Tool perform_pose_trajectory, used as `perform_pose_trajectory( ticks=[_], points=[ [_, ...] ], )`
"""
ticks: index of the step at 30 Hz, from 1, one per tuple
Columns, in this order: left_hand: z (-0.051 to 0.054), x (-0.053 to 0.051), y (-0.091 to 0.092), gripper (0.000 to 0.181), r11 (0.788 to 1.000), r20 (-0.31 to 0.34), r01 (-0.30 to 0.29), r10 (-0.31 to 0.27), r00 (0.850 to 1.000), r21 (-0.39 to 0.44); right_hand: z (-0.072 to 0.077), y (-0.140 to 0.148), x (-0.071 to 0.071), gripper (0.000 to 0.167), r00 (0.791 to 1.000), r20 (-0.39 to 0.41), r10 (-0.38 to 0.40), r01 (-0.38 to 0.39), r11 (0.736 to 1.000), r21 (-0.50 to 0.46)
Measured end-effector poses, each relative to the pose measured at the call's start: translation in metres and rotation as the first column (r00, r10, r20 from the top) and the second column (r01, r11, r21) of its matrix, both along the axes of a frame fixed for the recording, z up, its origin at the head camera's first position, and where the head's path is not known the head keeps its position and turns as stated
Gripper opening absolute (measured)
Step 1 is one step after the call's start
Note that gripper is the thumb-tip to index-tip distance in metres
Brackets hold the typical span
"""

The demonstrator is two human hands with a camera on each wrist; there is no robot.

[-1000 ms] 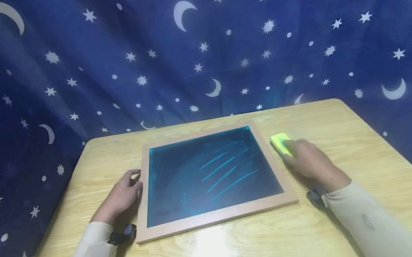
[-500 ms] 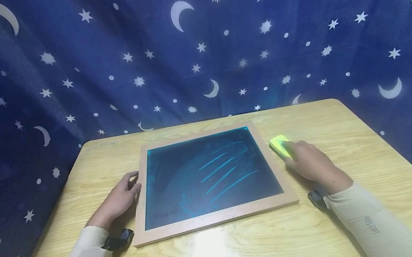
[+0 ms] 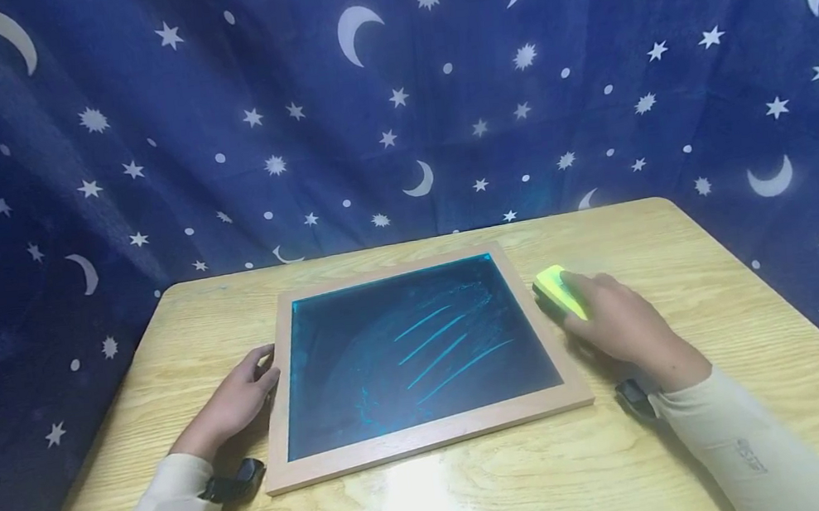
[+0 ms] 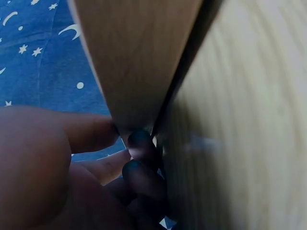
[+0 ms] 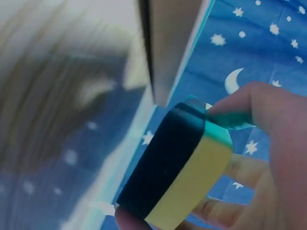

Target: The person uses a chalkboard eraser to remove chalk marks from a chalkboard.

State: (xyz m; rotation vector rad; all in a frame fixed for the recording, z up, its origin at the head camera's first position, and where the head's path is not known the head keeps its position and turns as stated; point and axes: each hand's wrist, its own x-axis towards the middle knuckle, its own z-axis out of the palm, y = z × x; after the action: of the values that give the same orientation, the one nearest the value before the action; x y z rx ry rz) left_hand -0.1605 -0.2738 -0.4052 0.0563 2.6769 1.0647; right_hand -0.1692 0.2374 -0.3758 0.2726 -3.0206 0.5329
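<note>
A chalkboard (image 3: 344,346) in a pale wooden frame lies on the table, slightly turned. Several slanting teal chalk lines and faint smears mark its dark surface. At the left side of the frame, my left hand (image 3: 235,397) holds the edge; in the left wrist view its fingers (image 4: 144,184) curl at the frame's side (image 4: 134,57). Right of the board, my right hand (image 3: 622,325) grips a yellow and black chalkboard eraser (image 3: 557,290) by its sides. The right wrist view shows this eraser (image 5: 187,165) tilted, with teal dust on its yellow end and on the thumb.
A light wood-grain table (image 3: 509,486) bears the board, and a bright glare lies on its front part. Behind it and at both sides hangs a blue curtain (image 3: 315,65) with moons and stars. Each wrist wears a black strap device (image 3: 234,482).
The eraser has tilted a little in my right hand and moved slightly leftward, closer to the frame. My left hand stays at the frame's edge. The head view has shifted slightly.
</note>
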Motion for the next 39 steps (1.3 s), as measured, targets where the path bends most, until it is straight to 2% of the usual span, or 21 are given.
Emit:
perform_pose_trajectory(
  ticks=[5, 16, 39],
  points=[
    [-0.001, 0.002, 0.000, 0.056, 1.000, 0.006, 0.003, -0.003, 1.000, -0.004, 0.007, -0.014, 0.008, 0.072, 0.999, 0.034, 0.019, -0.019, 1.000, -0.006],
    [-0.006, 0.005, -0.001, 0.055, 1.000, -0.005, 0.007, -0.007, 1.000, -0.023, 0.014, -0.033, 0.023, 0.076, 0.992, 0.117, 0.038, -0.044, 0.998, 0.050],
    [-0.002, 0.000, -0.002, 0.055, 0.999, -0.021, 0.026, -0.027, 0.999, -0.034, 0.015, -0.041, 0.033, 0.068, 0.991, 0.113, 0.077, -0.088, 0.991, 0.096]
  ],
)
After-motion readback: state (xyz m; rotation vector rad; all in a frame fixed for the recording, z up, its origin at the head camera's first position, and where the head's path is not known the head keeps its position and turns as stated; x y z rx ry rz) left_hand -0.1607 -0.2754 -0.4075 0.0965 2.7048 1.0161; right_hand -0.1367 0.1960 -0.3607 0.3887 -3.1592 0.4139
